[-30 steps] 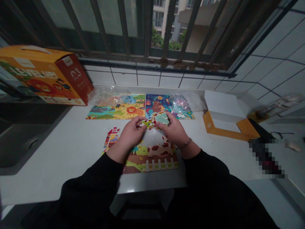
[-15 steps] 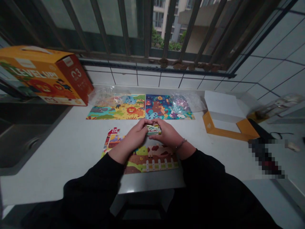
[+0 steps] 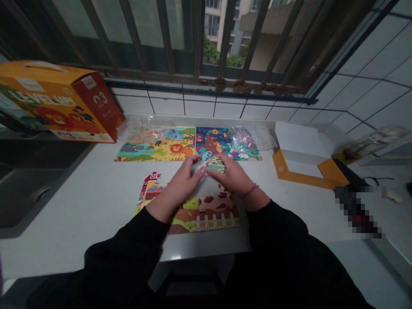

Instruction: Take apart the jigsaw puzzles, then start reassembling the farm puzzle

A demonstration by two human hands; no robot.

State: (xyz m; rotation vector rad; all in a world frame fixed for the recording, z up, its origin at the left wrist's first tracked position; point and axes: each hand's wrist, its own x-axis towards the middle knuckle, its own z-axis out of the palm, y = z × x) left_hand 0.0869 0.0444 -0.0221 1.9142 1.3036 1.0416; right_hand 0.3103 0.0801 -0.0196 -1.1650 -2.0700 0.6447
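A small stack of puzzle pieces (image 3: 216,166) is gripped between the thumb and fingers of my right hand (image 3: 233,175). Just left of it, my left hand (image 3: 185,180) is open, its thumb apart from the fingers and its thumb tip close to the stack; whether they touch I cannot tell. Beneath both hands lies a partly assembled farm puzzle (image 3: 215,204), with a red barn at its upper left, a brown-spotted cow and a white fence along the bottom. My left forearm covers part of it.
Two picture sheets, a yellow lion scene (image 3: 177,143) and a dark blue forest scene (image 3: 209,139), lie behind my hands. Crumpled clear plastic (image 3: 141,128) rests on them. An orange box (image 3: 61,103) stands by the sink (image 3: 22,193); an opened box (image 3: 309,171) sits at right.
My left hand has come off the stack and opened its fingers. The stack has shifted slightly right and up, now in my right hand alone.
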